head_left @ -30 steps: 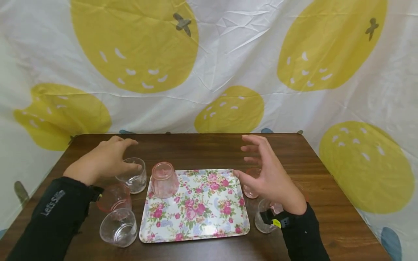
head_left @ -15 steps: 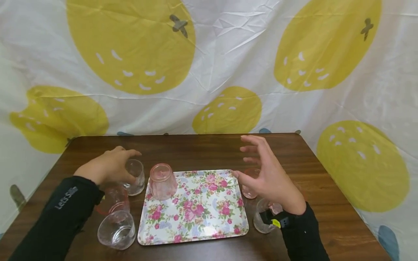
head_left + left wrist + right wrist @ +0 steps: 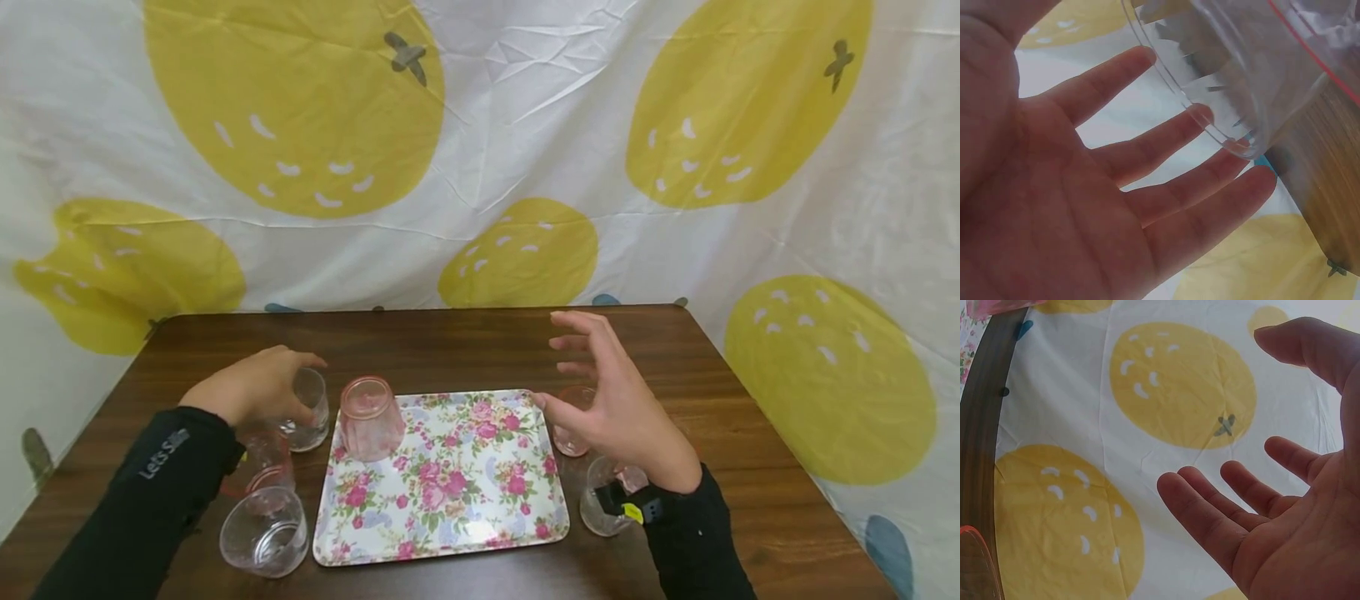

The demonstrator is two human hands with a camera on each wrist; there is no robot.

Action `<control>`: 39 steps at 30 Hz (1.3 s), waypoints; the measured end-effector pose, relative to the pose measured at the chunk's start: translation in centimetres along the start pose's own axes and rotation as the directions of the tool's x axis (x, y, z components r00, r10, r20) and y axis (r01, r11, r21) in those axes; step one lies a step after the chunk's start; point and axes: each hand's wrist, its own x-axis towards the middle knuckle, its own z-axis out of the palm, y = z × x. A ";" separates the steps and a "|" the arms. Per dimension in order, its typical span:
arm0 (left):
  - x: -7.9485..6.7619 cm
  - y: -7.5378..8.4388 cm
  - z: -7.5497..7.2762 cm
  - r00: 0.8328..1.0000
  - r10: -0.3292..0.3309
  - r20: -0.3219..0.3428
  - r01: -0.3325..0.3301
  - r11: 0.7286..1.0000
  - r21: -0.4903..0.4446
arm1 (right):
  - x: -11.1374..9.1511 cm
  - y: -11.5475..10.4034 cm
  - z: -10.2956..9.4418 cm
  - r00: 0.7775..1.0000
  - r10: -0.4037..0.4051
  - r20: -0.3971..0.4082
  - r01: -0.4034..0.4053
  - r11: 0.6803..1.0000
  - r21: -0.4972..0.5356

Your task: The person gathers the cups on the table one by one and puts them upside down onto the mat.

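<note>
My left hand [image 3: 258, 387] reaches around a clear glass [image 3: 315, 412] left of the tray. In the left wrist view its fingers [image 3: 1179, 187] are spread and fairly straight, with fingertips at the rim of the clear glass [image 3: 1235, 75]. Upside down on the back left corner of the floral tray [image 3: 480, 529] stands a pink glass [image 3: 372, 425]. Raised over the tray's right side, my right hand [image 3: 626, 417] has its fingers apart and holds nothing. Beneath it are a second pink glass [image 3: 573, 437] and a clear glass [image 3: 600, 504], both partly covered by the hand and wrist.
Under my left wrist sits another pink glass [image 3: 266, 462], partly hidden. In front of it is a clear glass [image 3: 262, 537]. All stand on a dark wooden table [image 3: 465, 350], with a lemon-printed cloth [image 3: 495, 125] hanging behind its far edge.
My left hand has moved a little right and down, closer around the clear glass. The right hand stays put. The head view has shifted slightly.
</note>
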 end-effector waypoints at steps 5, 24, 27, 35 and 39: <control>0.2 -0.2 0.2 1.000 -0.012 0.020 0.012 1.000 0.018 | 0.0 0.0 0.0 1.000 0.006 0.001 -0.006 1.000 0.000; -0.9 -1.0 -1.3 0.993 -0.004 -0.115 0.007 1.000 0.030 | 0.1 0.2 0.1 1.000 0.010 0.002 -0.010 1.000 -0.004; -1.3 -0.9 -2.0 0.989 -0.006 -0.149 0.013 0.999 0.046 | 0.1 0.3 0.1 1.000 0.008 0.004 -0.008 1.000 -0.006; -2.1 0.4 -2.4 0.971 0.003 -0.239 0.007 0.999 0.043 | 0.2 0.3 0.2 1.000 0.007 0.004 -0.007 1.000 -0.010; -2.6 1.1 -2.1 0.952 0.024 -0.304 -0.013 0.999 0.041 | 0.1 0.3 0.2 1.000 0.009 0.009 -0.009 1.000 -0.003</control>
